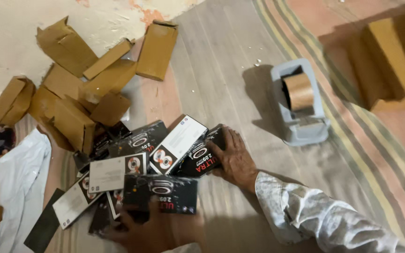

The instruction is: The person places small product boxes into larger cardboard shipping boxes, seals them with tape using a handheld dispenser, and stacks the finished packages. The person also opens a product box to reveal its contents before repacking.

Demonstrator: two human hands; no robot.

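I see my right hand (233,161) lying flat, fingers spread, its grip loose on the edge of a black product box (201,158) at the right end of a heap of black and white boxes (118,173) on the striped floor mat (221,70). My left hand (151,229), low in the view, is clamped on another black box (161,193) at the front of the heap. Torn cardboard pieces (85,89) lie behind, and a grey tape dispenser (301,103) stands well apart to the right.

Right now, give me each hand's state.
Left hand: gripping a black rectangular product box.
Right hand: open, flat on another black box.
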